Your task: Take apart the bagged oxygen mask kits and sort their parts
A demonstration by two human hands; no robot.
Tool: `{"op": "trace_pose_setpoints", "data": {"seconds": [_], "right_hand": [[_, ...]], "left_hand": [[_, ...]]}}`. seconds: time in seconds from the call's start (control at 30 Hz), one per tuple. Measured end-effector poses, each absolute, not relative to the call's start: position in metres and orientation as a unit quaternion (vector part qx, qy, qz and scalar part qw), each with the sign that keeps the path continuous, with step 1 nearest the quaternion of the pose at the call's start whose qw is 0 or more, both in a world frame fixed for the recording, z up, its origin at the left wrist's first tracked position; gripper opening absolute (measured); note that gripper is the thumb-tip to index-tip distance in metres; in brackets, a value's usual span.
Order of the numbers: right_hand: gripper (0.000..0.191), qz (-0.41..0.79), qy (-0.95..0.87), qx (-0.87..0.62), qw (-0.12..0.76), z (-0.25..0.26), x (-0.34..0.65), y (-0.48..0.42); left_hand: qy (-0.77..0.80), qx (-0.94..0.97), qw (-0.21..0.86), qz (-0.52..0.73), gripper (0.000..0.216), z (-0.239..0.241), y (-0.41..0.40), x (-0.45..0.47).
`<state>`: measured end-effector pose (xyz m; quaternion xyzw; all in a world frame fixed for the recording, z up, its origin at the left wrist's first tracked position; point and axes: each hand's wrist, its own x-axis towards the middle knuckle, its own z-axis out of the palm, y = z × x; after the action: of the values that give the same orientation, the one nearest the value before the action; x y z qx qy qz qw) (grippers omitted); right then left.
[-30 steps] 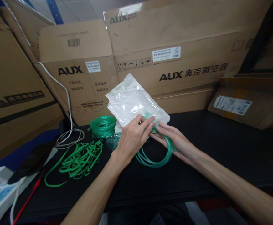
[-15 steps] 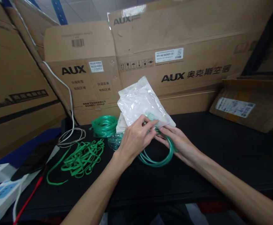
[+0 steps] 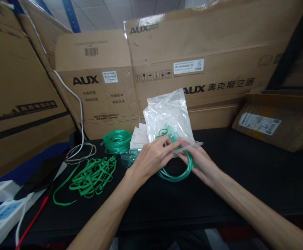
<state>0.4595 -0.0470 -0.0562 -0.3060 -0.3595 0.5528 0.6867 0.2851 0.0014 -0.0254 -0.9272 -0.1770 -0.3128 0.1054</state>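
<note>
In front of me a clear-fronted white plastic pouch (image 3: 167, 113) stands tilted up, its open edge toward me. Green plastic parts show inside it. My left hand (image 3: 158, 152) is closed at the pouch's mouth, fingers pinching its clear film; part of the grip is hidden. From below and to the right, my right hand (image 3: 199, 158) is closed around a coil of green tubing (image 3: 176, 176), whose lower loop hangs under the pouch. The pouch covers some of the right fingers. Beside my left hand lies a clear plastic piece (image 3: 128, 158).
Another coil of green tubing (image 3: 117, 141) and a tangle of green elastic straps (image 3: 95, 177) lie on the black table (image 3: 235, 187) to the left. A white power strip (image 3: 4, 218) with cables is at far left. Cardboard boxes (image 3: 151, 83) wall the back; a smaller box (image 3: 276, 121) sits right.
The pouch has come more upright and shifted right, its clear mouth flap now reaching over my right hand. The green parts show more inside. The camera view has shifted slightly.
</note>
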Motion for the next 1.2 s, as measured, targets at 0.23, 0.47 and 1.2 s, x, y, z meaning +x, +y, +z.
{"op": "trace_pose_setpoints", "data": {"seconds": [0.23, 0.47, 1.2], "right_hand": [[0.022, 0.625, -0.312, -0.278, 0.660, -0.041, 0.459, -0.059], [0.021, 0.654, -0.304, -0.273, 0.637, -0.035, 0.458, -0.064], [0.028, 0.494, -0.298, -0.270, 0.771, -0.057, 0.444, -0.063]], "left_hand": [[-0.283, -0.904, 0.131, -0.291, 0.047, -0.022, -0.002, 0.289], [-0.313, -0.896, 0.111, -0.295, 0.044, -0.021, -0.002, 0.292], [-0.142, -0.925, 0.003, -0.352, 0.038, -0.024, 0.002, 0.290]]}}
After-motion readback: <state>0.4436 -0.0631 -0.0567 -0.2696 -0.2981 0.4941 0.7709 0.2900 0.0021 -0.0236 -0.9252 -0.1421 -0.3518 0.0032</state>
